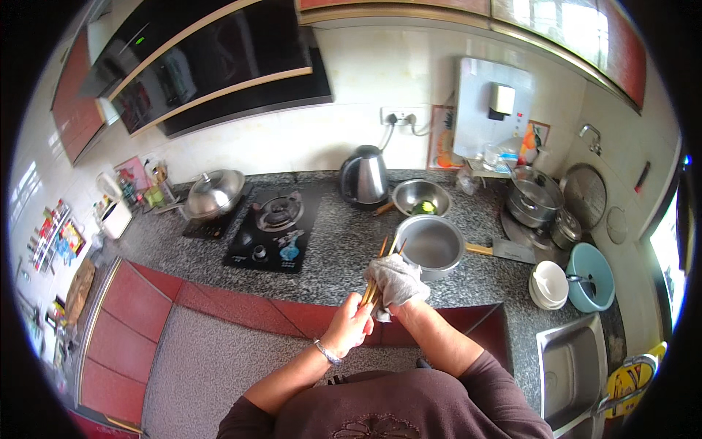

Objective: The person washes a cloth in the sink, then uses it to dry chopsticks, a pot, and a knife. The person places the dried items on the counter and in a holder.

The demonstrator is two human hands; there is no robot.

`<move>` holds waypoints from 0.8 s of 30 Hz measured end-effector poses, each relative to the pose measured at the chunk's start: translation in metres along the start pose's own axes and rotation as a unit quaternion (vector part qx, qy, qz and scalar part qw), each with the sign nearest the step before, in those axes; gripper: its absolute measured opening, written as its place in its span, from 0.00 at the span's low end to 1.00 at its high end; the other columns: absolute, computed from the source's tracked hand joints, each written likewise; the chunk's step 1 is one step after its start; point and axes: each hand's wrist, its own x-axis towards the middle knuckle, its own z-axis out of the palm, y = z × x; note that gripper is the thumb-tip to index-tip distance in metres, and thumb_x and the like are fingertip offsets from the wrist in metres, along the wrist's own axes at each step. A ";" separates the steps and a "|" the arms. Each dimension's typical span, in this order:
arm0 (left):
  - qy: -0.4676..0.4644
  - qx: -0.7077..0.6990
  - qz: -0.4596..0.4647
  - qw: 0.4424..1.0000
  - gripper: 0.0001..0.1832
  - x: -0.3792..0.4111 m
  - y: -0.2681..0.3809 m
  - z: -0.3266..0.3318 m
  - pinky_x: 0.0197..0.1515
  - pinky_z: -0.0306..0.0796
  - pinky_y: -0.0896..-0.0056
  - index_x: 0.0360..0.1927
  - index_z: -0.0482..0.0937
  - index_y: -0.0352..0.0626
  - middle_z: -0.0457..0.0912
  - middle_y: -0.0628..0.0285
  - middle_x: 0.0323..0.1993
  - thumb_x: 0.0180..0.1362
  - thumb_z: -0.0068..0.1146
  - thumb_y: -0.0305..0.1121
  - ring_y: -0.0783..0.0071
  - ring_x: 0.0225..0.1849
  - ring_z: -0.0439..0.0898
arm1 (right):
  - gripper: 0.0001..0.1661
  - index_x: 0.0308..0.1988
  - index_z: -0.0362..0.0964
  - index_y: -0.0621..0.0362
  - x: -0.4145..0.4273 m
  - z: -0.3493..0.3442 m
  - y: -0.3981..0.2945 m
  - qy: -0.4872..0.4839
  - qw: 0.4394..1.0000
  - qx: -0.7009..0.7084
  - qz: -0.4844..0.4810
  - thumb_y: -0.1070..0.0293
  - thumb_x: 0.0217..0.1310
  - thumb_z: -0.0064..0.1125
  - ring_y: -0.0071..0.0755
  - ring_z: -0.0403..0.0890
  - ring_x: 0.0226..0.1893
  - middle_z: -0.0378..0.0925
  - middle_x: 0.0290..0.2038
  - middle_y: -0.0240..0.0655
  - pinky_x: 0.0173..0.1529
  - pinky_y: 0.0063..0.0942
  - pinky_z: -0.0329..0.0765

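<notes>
Several wooden chopsticks (371, 292) are gripped near their lower ends by my left hand (349, 325), which wears a silver bracelet. A light grey cloth (396, 279) is wrapped around the chopsticks higher up, with my right hand (405, 305) closed on it and mostly hidden by it. The chopstick tips stick out above the cloth, beside a grey metal pot (430, 247) on the granite counter. Behind that pot stands a steel bowl (421, 189) holding something green.
A cleaver (513, 251) lies right of the pot, near white bowls (548, 284), a teal basin (591, 274) and a steel sink (570, 373). An electric kettle (364, 176) stands behind. Leftward are a gas hob (271, 230) and a lidded wok (214, 195). A range hood (214, 66) overhangs.
</notes>
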 end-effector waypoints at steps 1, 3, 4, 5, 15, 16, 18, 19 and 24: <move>0.004 -0.008 0.002 1.000 0.06 -0.006 0.000 -0.008 0.07 0.51 0.81 0.38 0.60 0.45 0.69 0.66 0.14 0.67 0.41 0.34 0.84 0.08 0.59 | 0.08 0.22 0.72 0.58 0.006 0.012 0.008 0.003 0.999 -0.028 -0.030 0.66 0.49 0.54 0.33 0.75 0.22 0.72 0.20 0.39 0.27 0.31 0.69; 0.015 0.000 -0.007 1.000 0.05 -0.022 0.002 -0.023 0.10 0.50 0.82 0.39 0.60 0.47 0.65 0.68 0.15 0.68 0.40 0.35 0.85 0.09 0.57 | 0.07 0.23 0.74 0.58 0.020 0.034 0.013 0.004 0.995 -0.074 -0.062 0.66 0.46 0.56 0.33 0.78 0.26 0.73 0.23 0.40 0.30 0.30 0.72; 0.022 0.004 0.000 1.000 0.05 -0.027 0.001 -0.031 0.10 0.50 0.82 0.39 0.60 0.47 0.65 0.68 0.15 0.68 0.40 0.35 0.85 0.09 0.56 | 0.04 0.26 0.76 0.57 0.026 0.043 0.008 -0.041 0.998 0.027 0.026 0.70 0.44 0.59 0.33 0.80 0.33 0.76 0.27 0.39 0.36 0.29 0.76; 0.031 0.008 0.007 0.999 0.06 -0.033 0.000 -0.040 0.10 0.50 0.82 0.39 0.60 0.47 0.64 0.68 0.15 0.68 0.40 0.36 0.85 0.09 0.56 | 0.05 0.27 0.76 0.56 0.030 0.052 0.002 -0.056 0.998 -0.040 -0.016 0.71 0.44 0.58 0.33 0.79 0.33 0.76 0.28 0.38 0.37 0.27 0.75; 0.179 0.125 0.077 0.973 0.06 -0.120 0.001 -0.123 0.16 0.60 0.77 0.35 0.61 0.44 0.69 0.67 0.16 0.66 0.43 0.32 0.82 0.14 0.66 | 0.07 0.20 0.75 0.49 0.110 0.143 -0.045 -0.056 0.857 -0.450 -0.244 0.62 0.47 0.59 0.30 0.78 0.26 0.75 0.21 0.31 0.30 0.25 0.73; 0.204 0.145 0.110 0.962 0.06 -0.130 -0.001 -0.130 0.17 0.62 0.77 0.35 0.61 0.44 0.70 0.67 0.16 0.66 0.44 0.32 0.82 0.15 0.67 | 0.10 0.21 0.74 0.49 0.119 0.141 -0.040 -0.108 0.873 -0.404 -0.252 0.59 0.50 0.58 0.30 0.77 0.25 0.73 0.19 0.29 0.29 0.26 0.72; 0.262 0.120 0.128 0.949 0.06 -0.149 0.003 -0.149 0.24 0.65 0.78 0.36 0.62 0.42 0.71 0.66 0.17 0.66 0.44 0.30 0.83 0.19 0.70 | 0.11 0.28 0.73 0.51 0.108 0.134 -0.078 -0.147 0.967 -0.149 -0.147 0.57 0.57 0.54 0.32 0.77 0.27 0.73 0.21 0.30 0.30 0.30 0.73; 0.294 0.114 0.197 0.928 0.06 -0.148 -0.004 -0.160 0.16 0.55 0.84 0.37 0.63 0.45 0.73 0.69 0.18 0.67 0.43 0.34 0.89 0.14 0.61 | 0.13 0.32 0.72 0.53 0.106 0.150 -0.074 -0.185 0.972 0.023 -0.143 0.55 0.59 0.52 0.34 0.77 0.28 0.73 0.24 0.33 0.32 0.33 0.74; 0.333 0.123 0.141 0.924 0.07 -0.146 -0.015 -0.192 0.23 0.60 0.81 0.38 0.66 0.43 0.74 0.69 0.20 0.67 0.43 0.35 0.86 0.20 0.66 | 0.25 0.42 0.70 0.54 0.064 0.208 -0.152 -0.379 0.629 0.671 0.100 0.42 0.61 0.50 0.36 0.77 0.34 0.76 0.36 0.37 0.41 0.37 0.76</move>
